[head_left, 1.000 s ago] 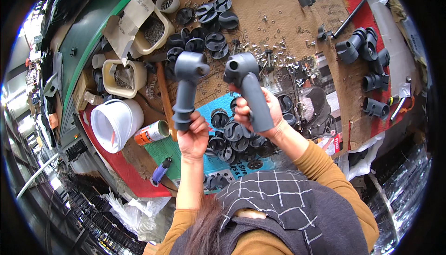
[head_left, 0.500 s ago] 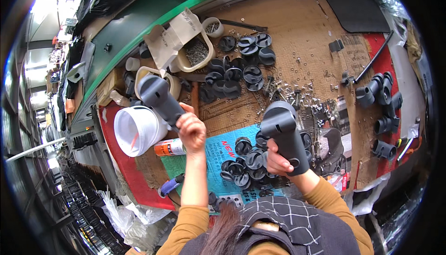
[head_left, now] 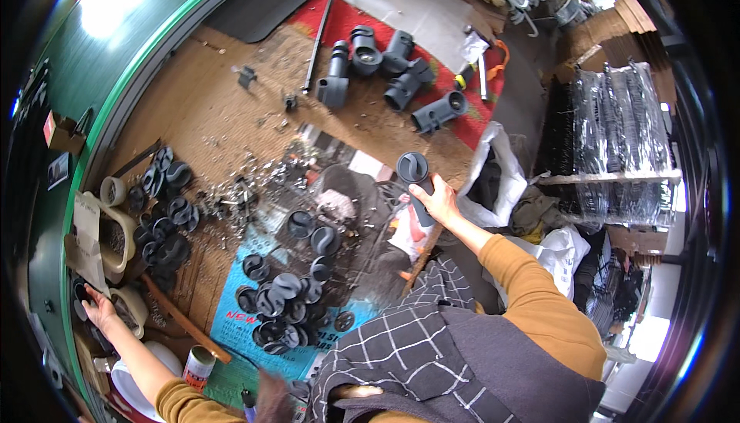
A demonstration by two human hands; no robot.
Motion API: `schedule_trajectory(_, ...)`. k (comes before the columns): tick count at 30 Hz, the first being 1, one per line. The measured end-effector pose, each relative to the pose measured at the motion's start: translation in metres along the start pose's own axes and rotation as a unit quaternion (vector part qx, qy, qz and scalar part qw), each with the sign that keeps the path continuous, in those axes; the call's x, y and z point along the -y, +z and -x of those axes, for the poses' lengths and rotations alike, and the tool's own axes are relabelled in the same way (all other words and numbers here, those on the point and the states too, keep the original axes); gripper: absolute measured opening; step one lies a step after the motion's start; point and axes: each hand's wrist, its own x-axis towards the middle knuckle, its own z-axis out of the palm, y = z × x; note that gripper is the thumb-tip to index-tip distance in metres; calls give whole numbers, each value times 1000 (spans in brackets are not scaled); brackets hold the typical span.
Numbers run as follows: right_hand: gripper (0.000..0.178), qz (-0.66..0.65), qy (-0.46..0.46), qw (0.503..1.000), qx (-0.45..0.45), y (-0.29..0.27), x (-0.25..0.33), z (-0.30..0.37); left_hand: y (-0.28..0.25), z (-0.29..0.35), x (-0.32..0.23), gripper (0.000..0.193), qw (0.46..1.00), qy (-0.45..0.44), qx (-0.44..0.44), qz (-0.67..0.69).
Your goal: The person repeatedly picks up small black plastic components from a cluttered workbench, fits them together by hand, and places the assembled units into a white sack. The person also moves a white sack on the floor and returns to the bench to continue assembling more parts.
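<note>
My right hand (head_left: 439, 201) is closed round a dark grey plastic tube fitting (head_left: 414, 167), its round, ridged end facing up. At the far left, my left hand (head_left: 101, 311) has its fingers round another dark grey tube fitting (head_left: 79, 292), mostly hidden by the fingers and the view's rim. That hand is beside a cream tub (head_left: 132, 306). Between my arms, several black round plastic caps (head_left: 287, 286) lie heaped on a blue printed sheet (head_left: 231, 300). A second heap of black caps (head_left: 166, 230) lies farther left.
Loose screws (head_left: 247, 180) are scattered mid-table. Several grey tube fittings (head_left: 397, 53) lie on red cloth (head_left: 470, 126) at the far side. A tub of screws (head_left: 116, 238), a can (head_left: 199, 367) and a white bucket (head_left: 166, 357) stand left. A white plastic bag (head_left: 493, 184) hangs at the right.
The view has swung to the right. My left hand has reached out to the far left with its fitting. My right hand has carried its fitting to the table's right edge.
</note>
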Motion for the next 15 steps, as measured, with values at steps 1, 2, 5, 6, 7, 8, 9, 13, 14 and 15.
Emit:
schedule_trajectory(1,71,11,6,1000,10,-3,-13,-7,-4,6,3,43,998,-22,-59,12)
schedule_trajectory(2,71,34,-52,998,19,-7,-25,-11,-4,20,11,42,991,-41,-129,14)
schedule_trajectory(5,67,115,-131,983,60,-15,-52,-27,11,120,61,31,991,-12,-42,-123)
schedule_trajectory(6,61,64,-219,972,-47,-15,-58,-35,21,170,85,29,983,18,-17,-184)
schedule_trajectory(7,55,-29,-175,978,-105,-16,-62,-51,24,230,112,23,969,28,72,-234)
schedule_trajectory(8,49,-112,-125,979,-112,-16,-65,-73,33,289,141,23,934,-88,249,-240)
schedule_trajectory(9,48,-185,-2,979,-84,-25,-68,-110,38,345,176,25,932,-63,208,-289)
schedule_trajectory(13,47,-499,311,796,-144,-10,-56,-225,42,520,312,28,897,-41,113,-425)
schedule_trajectory(14,46,-507,293,797,-151,-10,-48,-239,43,551,338,26,901,-67,93,-418)
schedule_trajectory(15,57,-571,263,773,-87,-18,-43,-240,45,576,364,24,889,-85,90,-442)
